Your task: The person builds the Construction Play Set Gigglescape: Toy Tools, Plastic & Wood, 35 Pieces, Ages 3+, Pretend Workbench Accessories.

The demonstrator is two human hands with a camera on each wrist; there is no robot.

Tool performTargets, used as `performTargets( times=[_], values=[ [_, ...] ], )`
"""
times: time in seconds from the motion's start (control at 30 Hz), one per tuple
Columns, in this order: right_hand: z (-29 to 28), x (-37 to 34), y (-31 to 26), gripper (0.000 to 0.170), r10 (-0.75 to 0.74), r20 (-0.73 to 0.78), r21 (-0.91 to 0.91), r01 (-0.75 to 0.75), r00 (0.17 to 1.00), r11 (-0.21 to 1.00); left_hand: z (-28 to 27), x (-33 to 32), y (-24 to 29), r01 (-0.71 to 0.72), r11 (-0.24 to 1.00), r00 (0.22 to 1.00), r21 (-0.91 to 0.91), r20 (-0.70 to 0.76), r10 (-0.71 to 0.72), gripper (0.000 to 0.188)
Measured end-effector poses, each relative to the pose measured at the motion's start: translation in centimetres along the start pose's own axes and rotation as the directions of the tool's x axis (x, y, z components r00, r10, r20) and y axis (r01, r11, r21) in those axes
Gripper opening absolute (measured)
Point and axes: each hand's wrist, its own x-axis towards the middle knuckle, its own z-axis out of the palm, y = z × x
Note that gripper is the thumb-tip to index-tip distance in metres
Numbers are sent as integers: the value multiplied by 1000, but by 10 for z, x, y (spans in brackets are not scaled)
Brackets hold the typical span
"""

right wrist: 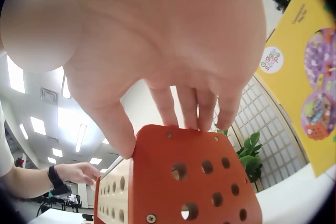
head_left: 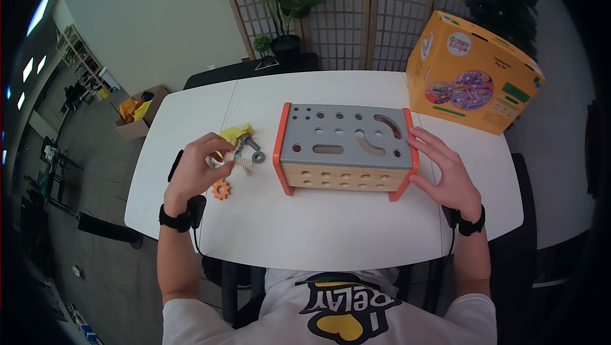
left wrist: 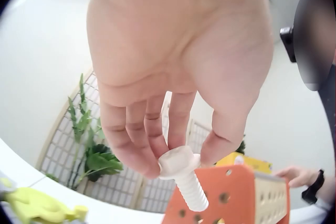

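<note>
A white threaded screw (head_left: 242, 161) (left wrist: 191, 188) is pinched by its head between the thumb and fingertips of my left hand (head_left: 202, 165) (left wrist: 178, 61). The toolbox toy (head_left: 347, 147) (left wrist: 210, 182) stands in the middle of the table, with a grey top full of holes and slots, wooden sides and red ends. My right hand (head_left: 449, 176) (right wrist: 168, 50) rests against its right red end (right wrist: 197, 182), thumb near the front corner and fingers along the top edge. Left of the toy lie a yellow piece (head_left: 235, 133) (left wrist: 39, 204), a grey bolt (head_left: 252, 144), a grey nut (head_left: 258, 157) and an orange gear (head_left: 221, 190).
A large orange box (head_left: 471, 71) (right wrist: 299, 71) stands at the table's back right. Behind the white table (head_left: 318, 237) are a potted plant (head_left: 280, 20) and a lattice screen (head_left: 344, 14). A cardboard box (head_left: 137, 128) with yellow things is beyond the left edge.
</note>
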Motion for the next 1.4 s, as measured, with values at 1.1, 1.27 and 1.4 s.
performTargets(
  times=[1.1,1.27,1.4],
  values=[
    [18,5,-10,60,-109,-84,-98,101,990,990,95,108,201,-591,797,783,122,325,531,18],
    [17,4,-12,60,-94,-78,-84,88,992,993,92,113,200,-648,762,707,-13,361,608,18],
    [17,4,-12,60,-100,-73,-89,94,992,992,81,115,201,-632,760,658,-153,412,630,34]
  ],
)
